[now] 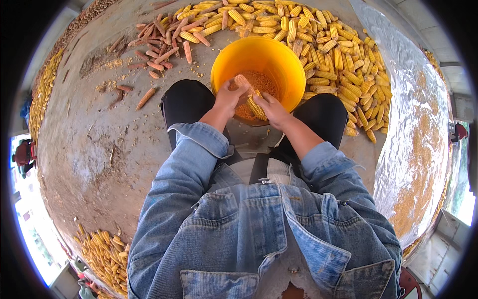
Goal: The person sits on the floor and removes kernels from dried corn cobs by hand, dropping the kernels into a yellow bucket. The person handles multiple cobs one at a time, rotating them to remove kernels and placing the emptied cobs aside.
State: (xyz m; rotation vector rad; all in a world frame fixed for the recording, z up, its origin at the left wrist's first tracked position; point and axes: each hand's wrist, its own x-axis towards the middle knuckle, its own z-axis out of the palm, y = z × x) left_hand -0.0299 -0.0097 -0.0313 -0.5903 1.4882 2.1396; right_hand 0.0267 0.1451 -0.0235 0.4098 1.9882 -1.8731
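Between my knees stands a yellow bucket (257,48) with loose corn kernels (263,80) in its bottom. My left hand (227,98) grips a bare, pinkish corn cob (243,82) over the bucket. In my right hand (274,110) is a yellow ear of corn (256,109), with most of its visible kernels on. The cob and the ear press against each other near their upper ends. My fingers hide parts of both.
Yellow ears of corn (347,71) lie heaped behind and right of the bucket. Stripped cobs (164,41) are piled at the back left, with scattered kernels (112,64) near them. A silvery sheet (401,123) on the right carries grain. Another corn pile (102,254) lies lower left.
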